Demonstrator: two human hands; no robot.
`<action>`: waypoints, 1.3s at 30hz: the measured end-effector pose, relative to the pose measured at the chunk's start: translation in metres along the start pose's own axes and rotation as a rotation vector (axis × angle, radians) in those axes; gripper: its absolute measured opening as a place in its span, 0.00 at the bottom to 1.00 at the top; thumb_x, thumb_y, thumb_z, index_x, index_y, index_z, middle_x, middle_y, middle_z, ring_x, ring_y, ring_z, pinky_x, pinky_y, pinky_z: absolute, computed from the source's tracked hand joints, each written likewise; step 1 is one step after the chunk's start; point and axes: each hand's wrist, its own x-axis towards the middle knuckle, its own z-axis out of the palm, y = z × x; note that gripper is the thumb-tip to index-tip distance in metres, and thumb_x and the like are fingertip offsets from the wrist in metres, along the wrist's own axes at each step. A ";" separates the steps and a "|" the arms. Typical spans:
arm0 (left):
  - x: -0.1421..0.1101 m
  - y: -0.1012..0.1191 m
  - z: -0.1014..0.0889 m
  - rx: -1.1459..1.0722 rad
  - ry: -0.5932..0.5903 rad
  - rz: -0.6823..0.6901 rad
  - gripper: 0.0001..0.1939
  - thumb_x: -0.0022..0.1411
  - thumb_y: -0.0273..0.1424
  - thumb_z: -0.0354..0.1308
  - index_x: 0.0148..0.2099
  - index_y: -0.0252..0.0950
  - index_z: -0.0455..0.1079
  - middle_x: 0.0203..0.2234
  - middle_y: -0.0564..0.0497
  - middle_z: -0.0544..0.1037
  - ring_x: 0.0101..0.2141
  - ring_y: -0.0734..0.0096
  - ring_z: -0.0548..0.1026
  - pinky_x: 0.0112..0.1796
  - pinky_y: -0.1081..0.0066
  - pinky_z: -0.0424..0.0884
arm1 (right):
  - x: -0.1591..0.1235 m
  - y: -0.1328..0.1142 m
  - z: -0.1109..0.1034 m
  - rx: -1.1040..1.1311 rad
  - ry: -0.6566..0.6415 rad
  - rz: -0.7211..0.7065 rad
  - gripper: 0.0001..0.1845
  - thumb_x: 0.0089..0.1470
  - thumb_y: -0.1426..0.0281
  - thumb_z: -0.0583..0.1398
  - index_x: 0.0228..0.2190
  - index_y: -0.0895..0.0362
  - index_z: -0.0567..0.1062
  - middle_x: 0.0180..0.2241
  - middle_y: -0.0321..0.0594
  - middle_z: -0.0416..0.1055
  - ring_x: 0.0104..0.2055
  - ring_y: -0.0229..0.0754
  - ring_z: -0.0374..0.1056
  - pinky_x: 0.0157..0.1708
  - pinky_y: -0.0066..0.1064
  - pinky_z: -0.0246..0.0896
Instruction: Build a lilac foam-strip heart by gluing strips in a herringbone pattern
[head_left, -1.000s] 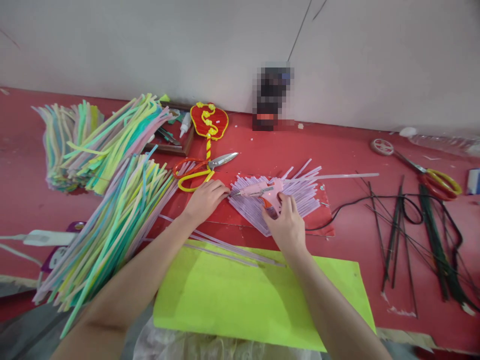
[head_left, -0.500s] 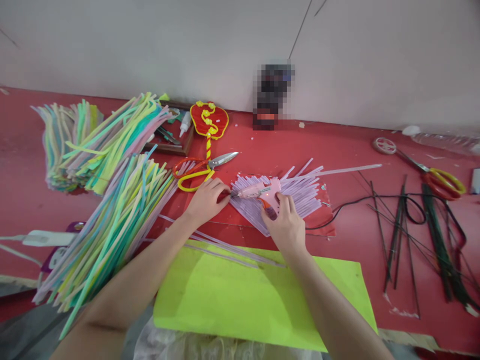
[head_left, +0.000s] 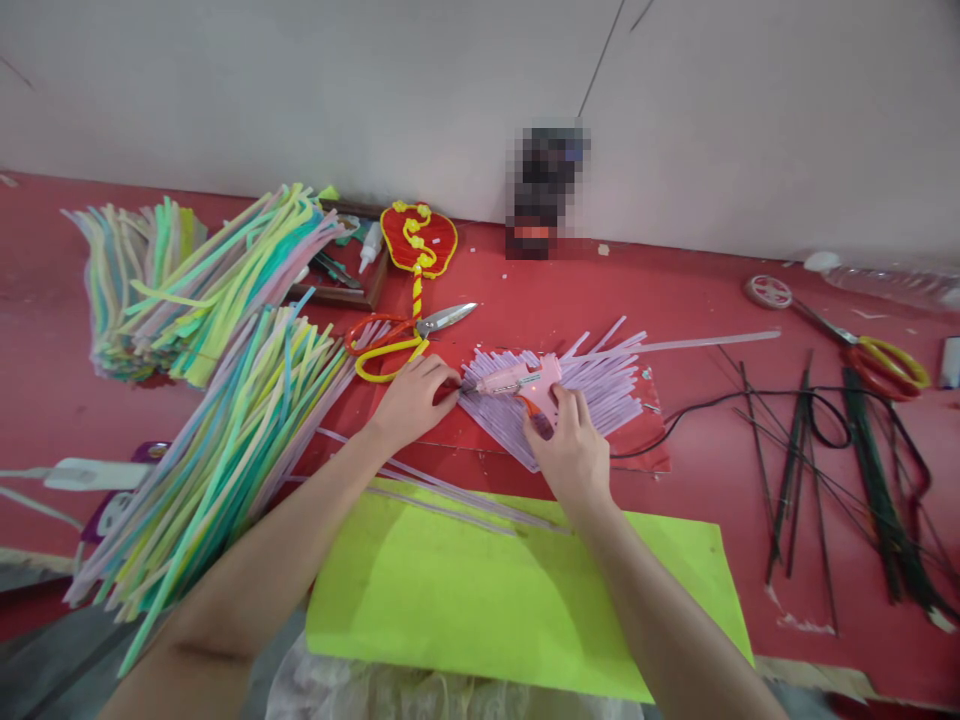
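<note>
The pink plastic glue gun point(head_left: 525, 382) lies over a flat fan of pale purple fuzzy stems point(head_left: 499, 428), its nozzle pointing left toward the fingers of the left hand. The right hand point(head_left: 574, 450) grasps its handle, thumb on the near side by the orange trigger and fingers curled around the back. The left hand point(head_left: 412, 405) is at the left edge of the fan, thumb and forefinger drawn close together beside the nozzle; whether anything is pinched between them cannot be told.

A long translucent glue stick point(head_left: 709, 342) extends right from the back of the gun, and a black cord point(head_left: 690, 407) runs right across the red tabletop point(head_left: 637, 290). Nearer the person is a lime-green sheet point(head_left: 525, 600), with loose purple stems across its far edge.

Beyond the left hand lie scissors with red and yellow handles point(head_left: 446, 318), below a red ornament with yellow braided trim point(head_left: 442, 245). Multicoloured bundles of fuzzy stems point(head_left: 247, 430) fill the left side. To the right are dark green wires point(head_left: 870, 470) and a second pair of scissors point(head_left: 889, 365). Any print on the white tube point(head_left: 370, 247) in the brown tray point(head_left: 360, 298) is too small to read.
</note>
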 end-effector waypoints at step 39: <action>-0.001 -0.001 0.000 -0.016 -0.005 -0.010 0.04 0.60 0.27 0.54 0.39 0.36 0.68 0.35 0.50 0.73 0.39 0.64 0.71 0.47 0.59 0.66 | -0.004 0.006 0.000 0.018 -0.004 -0.048 0.20 0.56 0.64 0.50 0.49 0.57 0.65 0.44 0.48 0.70 0.37 0.46 0.70 0.23 0.30 0.57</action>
